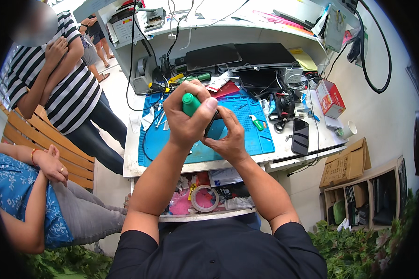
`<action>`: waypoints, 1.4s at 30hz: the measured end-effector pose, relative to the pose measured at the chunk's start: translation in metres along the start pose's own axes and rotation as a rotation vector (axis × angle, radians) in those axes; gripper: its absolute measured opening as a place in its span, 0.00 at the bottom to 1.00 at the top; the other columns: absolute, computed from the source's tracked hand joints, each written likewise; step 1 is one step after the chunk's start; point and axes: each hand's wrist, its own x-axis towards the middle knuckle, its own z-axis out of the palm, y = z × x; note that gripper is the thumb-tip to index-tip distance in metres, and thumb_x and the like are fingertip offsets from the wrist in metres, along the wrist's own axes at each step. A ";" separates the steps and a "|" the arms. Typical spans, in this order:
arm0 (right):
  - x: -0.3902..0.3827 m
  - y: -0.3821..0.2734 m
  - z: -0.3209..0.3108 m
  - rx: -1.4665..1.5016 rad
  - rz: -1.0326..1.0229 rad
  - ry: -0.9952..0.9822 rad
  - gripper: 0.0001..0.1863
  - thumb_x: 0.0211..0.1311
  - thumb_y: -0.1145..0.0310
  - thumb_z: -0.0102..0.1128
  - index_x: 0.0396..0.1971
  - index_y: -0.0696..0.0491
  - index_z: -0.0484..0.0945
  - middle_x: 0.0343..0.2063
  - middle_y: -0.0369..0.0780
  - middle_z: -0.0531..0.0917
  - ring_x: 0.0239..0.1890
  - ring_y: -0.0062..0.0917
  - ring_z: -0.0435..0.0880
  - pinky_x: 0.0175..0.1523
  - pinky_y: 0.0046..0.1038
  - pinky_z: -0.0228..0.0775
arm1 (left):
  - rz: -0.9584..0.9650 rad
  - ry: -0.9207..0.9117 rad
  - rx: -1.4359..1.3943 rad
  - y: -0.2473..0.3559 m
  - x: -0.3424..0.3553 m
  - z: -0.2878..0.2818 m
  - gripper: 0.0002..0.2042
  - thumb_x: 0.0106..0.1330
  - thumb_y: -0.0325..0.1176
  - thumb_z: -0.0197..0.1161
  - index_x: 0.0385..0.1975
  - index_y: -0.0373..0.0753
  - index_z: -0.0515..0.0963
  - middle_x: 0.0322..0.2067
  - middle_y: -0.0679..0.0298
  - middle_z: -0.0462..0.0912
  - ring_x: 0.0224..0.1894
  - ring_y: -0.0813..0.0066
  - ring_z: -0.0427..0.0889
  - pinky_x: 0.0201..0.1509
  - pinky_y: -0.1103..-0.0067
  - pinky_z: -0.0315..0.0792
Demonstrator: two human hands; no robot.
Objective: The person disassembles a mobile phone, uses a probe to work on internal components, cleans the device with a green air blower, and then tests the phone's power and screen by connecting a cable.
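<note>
My left hand (188, 118) is closed round an upright green-handled tool (191, 104), its lower end hidden by the hand. My right hand (230, 132) grips a small dark, thin object (213, 123), perhaps a phone, directly beside the tool, above the blue work mat (256, 144). A small green-handled implement (257, 122) lies on the mat's right side. A black phone (300, 137) lies right of the mat, near black scissors (279, 125). Small tools and white scraps (149, 118) are on the mat's left.
The white desk (277, 153) holds cables, dark devices (260, 53) and a red-white box (330, 100). An open drawer (205, 215) sits below. Two people (65, 79) (28, 200) are at my left by a wooden bench (74, 167). Cardboard (340, 162) rests on a right-hand shelf unit (377, 204).
</note>
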 end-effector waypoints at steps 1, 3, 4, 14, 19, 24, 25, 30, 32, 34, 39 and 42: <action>-0.002 -0.001 0.000 -0.002 0.004 -0.005 0.49 0.49 0.60 0.95 0.70 0.57 0.78 0.60 0.49 0.85 0.61 0.41 0.87 0.67 0.40 0.82 | -0.055 -0.008 -0.004 0.005 0.002 -0.002 0.11 0.69 0.25 0.67 0.31 0.38 0.69 0.26 0.65 0.70 0.25 0.81 0.69 0.28 0.80 0.69; -0.002 -0.002 0.000 -0.013 0.004 0.007 0.48 0.49 0.61 0.95 0.70 0.57 0.78 0.60 0.49 0.85 0.61 0.41 0.87 0.66 0.40 0.82 | -0.114 -0.003 -0.031 0.000 0.009 -0.011 0.11 0.70 0.25 0.66 0.31 0.39 0.69 0.25 0.66 0.69 0.25 0.82 0.69 0.27 0.81 0.69; -0.001 -0.001 -0.003 -0.023 0.003 0.025 0.48 0.49 0.61 0.95 0.70 0.57 0.78 0.60 0.49 0.85 0.61 0.40 0.87 0.66 0.39 0.83 | -0.147 0.000 -0.047 -0.002 0.009 -0.016 0.11 0.71 0.26 0.66 0.30 0.39 0.69 0.25 0.66 0.69 0.24 0.82 0.68 0.27 0.81 0.69; 0.009 0.006 -0.017 -0.144 -0.038 0.045 0.48 0.48 0.64 0.94 0.71 0.57 0.79 0.59 0.47 0.84 0.62 0.38 0.85 0.65 0.38 0.82 | -0.495 -0.648 1.088 -0.039 -0.051 -0.105 0.23 0.58 0.47 0.86 0.45 0.36 0.88 0.46 0.55 0.88 0.51 0.50 0.87 0.58 0.61 0.81; 0.010 0.007 -0.021 -0.157 -0.026 -0.083 0.47 0.46 0.65 0.94 0.69 0.55 0.81 0.58 0.46 0.85 0.60 0.36 0.86 0.65 0.38 0.82 | -0.504 -0.743 1.070 0.024 -0.089 -0.112 0.19 0.57 0.45 0.87 0.39 0.39 0.90 0.46 0.58 0.87 0.51 0.55 0.85 0.56 0.64 0.80; 0.012 0.006 -0.022 -0.178 0.037 -0.301 0.46 0.44 0.63 0.92 0.68 0.52 0.83 0.59 0.45 0.85 0.61 0.40 0.86 0.66 0.40 0.81 | -0.575 -0.789 0.975 0.030 -0.118 -0.117 0.13 0.64 0.38 0.82 0.41 0.37 0.88 0.45 0.57 0.87 0.50 0.54 0.84 0.54 0.63 0.80; 0.011 0.005 -0.022 -0.188 0.046 -0.331 0.46 0.43 0.63 0.93 0.68 0.51 0.83 0.59 0.45 0.85 0.61 0.40 0.86 0.67 0.41 0.81 | -0.548 -0.784 0.974 0.030 -0.121 -0.114 0.13 0.66 0.36 0.81 0.42 0.37 0.87 0.45 0.57 0.88 0.49 0.53 0.84 0.54 0.63 0.79; 0.013 0.001 -0.023 -0.147 0.034 -0.486 0.46 0.42 0.62 0.92 0.68 0.49 0.83 0.60 0.45 0.85 0.64 0.43 0.84 0.70 0.42 0.78 | -0.465 -0.640 0.950 0.031 -0.126 -0.112 0.10 0.70 0.31 0.78 0.44 0.35 0.85 0.41 0.57 0.89 0.44 0.57 0.88 0.49 0.66 0.82; 0.013 -0.004 -0.023 -0.158 0.042 -0.523 0.46 0.42 0.62 0.91 0.68 0.48 0.83 0.60 0.45 0.85 0.64 0.43 0.84 0.70 0.43 0.78 | -0.522 -0.456 0.840 0.041 -0.114 -0.100 0.09 0.72 0.29 0.77 0.45 0.34 0.85 0.40 0.57 0.89 0.41 0.60 0.89 0.45 0.68 0.82; 0.013 -0.006 -0.023 -0.156 0.044 -0.548 0.46 0.42 0.62 0.92 0.68 0.47 0.83 0.60 0.45 0.85 0.64 0.44 0.84 0.70 0.43 0.78 | -0.379 -0.443 0.827 0.044 -0.100 -0.091 0.08 0.72 0.27 0.77 0.46 0.34 0.86 0.41 0.57 0.90 0.38 0.63 0.90 0.41 0.71 0.83; 0.011 -0.004 -0.020 -0.144 0.049 -0.547 0.46 0.41 0.62 0.92 0.67 0.47 0.83 0.60 0.44 0.86 0.64 0.44 0.83 0.70 0.44 0.77 | -0.179 -0.400 0.839 0.037 -0.093 -0.082 0.08 0.69 0.25 0.79 0.44 0.34 0.88 0.41 0.58 0.90 0.39 0.65 0.89 0.41 0.73 0.83; 0.010 -0.003 -0.020 -0.117 0.031 -0.546 0.46 0.41 0.62 0.92 0.67 0.47 0.84 0.59 0.44 0.86 0.64 0.44 0.83 0.70 0.44 0.77 | -0.255 -0.348 0.818 0.040 -0.095 -0.078 0.09 0.67 0.24 0.80 0.44 0.35 0.88 0.41 0.58 0.90 0.40 0.63 0.89 0.42 0.72 0.83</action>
